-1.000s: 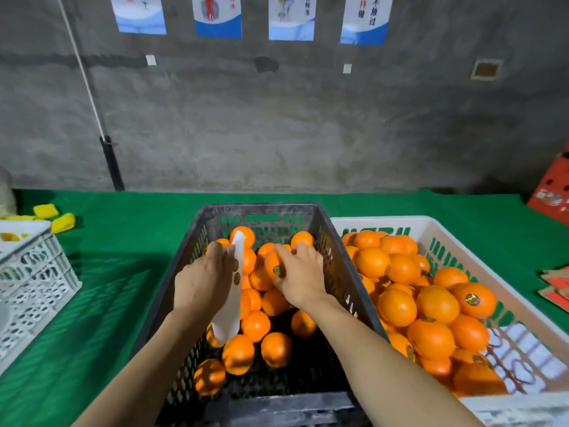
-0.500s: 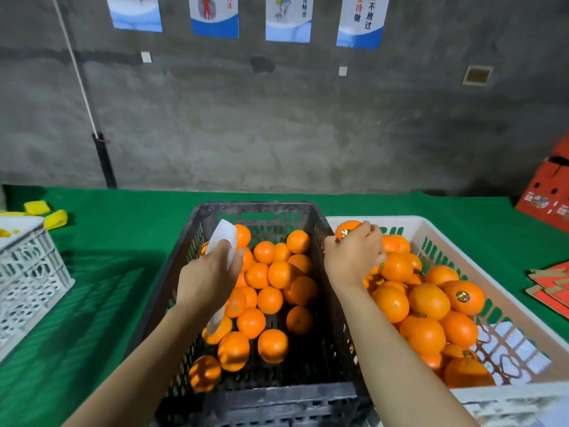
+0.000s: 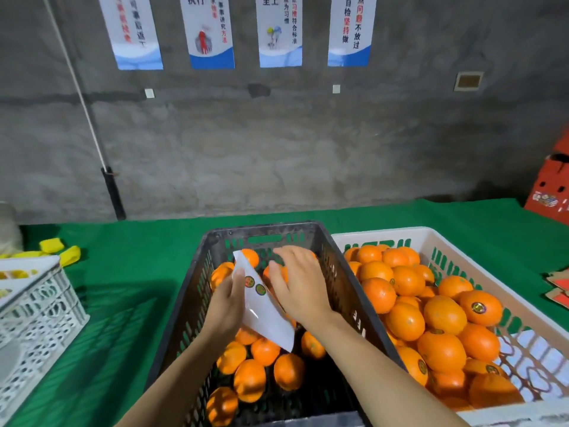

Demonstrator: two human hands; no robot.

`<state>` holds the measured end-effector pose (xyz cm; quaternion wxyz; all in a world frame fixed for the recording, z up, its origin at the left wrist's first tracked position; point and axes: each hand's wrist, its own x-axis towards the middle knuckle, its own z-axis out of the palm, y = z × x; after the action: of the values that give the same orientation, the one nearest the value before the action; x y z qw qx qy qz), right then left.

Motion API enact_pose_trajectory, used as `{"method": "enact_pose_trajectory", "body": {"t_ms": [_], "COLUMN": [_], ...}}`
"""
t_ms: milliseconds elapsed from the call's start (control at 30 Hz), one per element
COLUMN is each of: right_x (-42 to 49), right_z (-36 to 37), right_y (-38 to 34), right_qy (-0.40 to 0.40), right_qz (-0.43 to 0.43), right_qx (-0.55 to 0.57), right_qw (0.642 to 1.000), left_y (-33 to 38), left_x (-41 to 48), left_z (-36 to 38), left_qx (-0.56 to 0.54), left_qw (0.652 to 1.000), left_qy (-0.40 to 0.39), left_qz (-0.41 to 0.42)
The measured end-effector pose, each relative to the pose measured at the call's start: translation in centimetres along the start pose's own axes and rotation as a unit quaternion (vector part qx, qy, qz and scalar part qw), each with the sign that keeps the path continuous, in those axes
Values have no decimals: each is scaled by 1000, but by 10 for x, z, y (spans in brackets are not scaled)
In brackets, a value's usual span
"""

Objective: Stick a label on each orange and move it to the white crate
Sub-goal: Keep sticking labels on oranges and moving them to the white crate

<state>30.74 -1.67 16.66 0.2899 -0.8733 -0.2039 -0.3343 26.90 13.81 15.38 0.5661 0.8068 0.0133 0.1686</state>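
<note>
The left hand [image 3: 226, 306] grips the white label sheet [image 3: 266, 318] by its left edge, over the black crate [image 3: 261, 228]. Two round stickers [image 3: 260, 289] sit just right of its thumb. The right hand [image 3: 300, 288] hovers over the sheet's right side, fingers loosely spread and holding nothing, with its thumb just beside the stickers (contact unclear). Labelled oranges [image 3: 445, 315] fill the white crate [image 3: 385, 234] on the right.

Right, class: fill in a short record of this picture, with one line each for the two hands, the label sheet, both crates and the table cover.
left hand: holds the label sheet over the black crate
right hand: fingers relaxed, holding nothing, above the black crate beside the sheet
label sheet: white strip, two round labels showing near its upper end
black crate: partly filled with oranges
white crate: right of the black one, heaped with oranges, several labelled
table cover: green cloth
</note>
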Motion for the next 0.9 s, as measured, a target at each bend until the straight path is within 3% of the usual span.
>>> {"method": "enact_pose_trajectory", "body": {"t_ms": [133,267,400,600,733,900], "right_x": [-4,-12,-16,-20,-19,-16], "right_z": [13,13,14,21,23,23], "right_y": [-4,-1,-1,-4,-4,-6], "right_qy": [-100,-71,-35,-59,-83,-80], "right_qz": [-32,-27,-21,-64,-24,-29], "right_qx": [21,58,65,33,62,67], "right_qw": [994,995,997,996,994,994], "left_y": [0,5,-3,-20,-19,-9], "left_x": [-3,-5,-1,11,9,8], "left_z": [-2,0,1,6,5,8], "left_qx": [-125,-179,-171,-150,-101,-63], "left_qw": [991,982,981,976,984,987], "left_qy": [-40,-33,-18,4,-39,-32], "left_qz": [-14,-49,-88,-159,-143,-142]}}
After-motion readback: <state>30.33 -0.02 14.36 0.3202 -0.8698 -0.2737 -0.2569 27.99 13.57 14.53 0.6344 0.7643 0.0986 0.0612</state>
